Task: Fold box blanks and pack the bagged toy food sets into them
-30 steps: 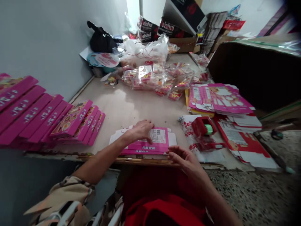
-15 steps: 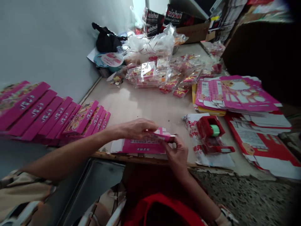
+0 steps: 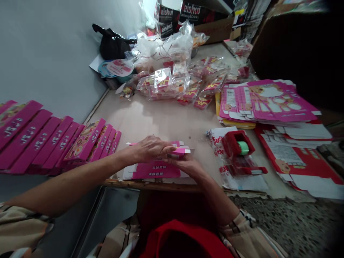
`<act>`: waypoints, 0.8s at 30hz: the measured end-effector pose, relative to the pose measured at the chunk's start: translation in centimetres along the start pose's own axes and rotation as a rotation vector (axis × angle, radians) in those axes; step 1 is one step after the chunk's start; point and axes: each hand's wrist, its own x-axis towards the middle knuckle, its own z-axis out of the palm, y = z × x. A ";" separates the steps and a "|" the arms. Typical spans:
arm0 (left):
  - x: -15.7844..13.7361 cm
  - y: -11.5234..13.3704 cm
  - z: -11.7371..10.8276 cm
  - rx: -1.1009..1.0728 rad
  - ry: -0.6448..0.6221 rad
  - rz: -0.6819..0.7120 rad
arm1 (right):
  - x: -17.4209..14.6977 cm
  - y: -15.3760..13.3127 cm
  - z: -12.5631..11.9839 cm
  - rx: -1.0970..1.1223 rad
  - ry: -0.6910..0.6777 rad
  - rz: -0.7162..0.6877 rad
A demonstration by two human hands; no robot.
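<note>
A pink cardboard box [image 3: 179, 151] with a white end flap lies between my two hands, above the table's near edge. My left hand [image 3: 150, 147] is over its top and back, fingers closed along it and covering much of the print. From the front and below, my right hand [image 3: 188, 165] grips the same box, its fingers partly hidden behind my left fingers. Under my hands, flattened pink cartons [image 3: 157, 172] with white lettering and white flaps lie on the table.
Folded pink boxes [image 3: 57, 138] stand in a row at left. A red tape dispenser [image 3: 236, 148] sits on a plastic bag at right, near stacked pink cartons [image 3: 279, 104] and red cartons [image 3: 303, 165]. Bagged small items [image 3: 172, 84] lie at the back.
My right hand has moved from the box's right end to its front, closer to my left hand. A white flap now shows at that end. The view has shifted slightly.
</note>
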 end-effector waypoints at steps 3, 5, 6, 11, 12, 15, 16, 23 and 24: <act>0.9 -1.0 1.4 0.082 0.096 -0.042 | 0.9 1.5 0.2 0.031 0.067 -0.011; 2.0 -2.2 2.4 0.077 0.124 -0.054 | 1.4 2.0 0.2 0.074 0.127 -0.016; 2.8 -2.9 2.9 0.044 0.135 -0.053 | 1.6 2.3 0.1 0.101 0.162 -0.008; 6.9 -6.5 5.3 -0.168 0.188 -0.055 | 3.4 3.3 -0.4 0.182 0.299 0.038; 7.5 -6.9 5.3 -0.186 0.187 -0.057 | 3.6 3.4 -0.4 0.189 0.301 0.043; 8.3 -7.3 3.9 -0.237 0.166 -0.051 | 3.3 2.7 -0.5 0.197 0.314 0.022; 8.1 -7.0 2.9 -0.268 0.178 -0.061 | 2.8 2.3 -0.5 0.153 0.367 -0.014; 2.4 1.3 -1.2 -1.044 0.637 -0.358 | -1.9 -3.1 -0.2 -0.169 0.762 -0.395; 1.5 2.7 -0.5 -1.153 0.644 -0.398 | -2.3 -3.8 -0.1 -0.049 0.647 -0.395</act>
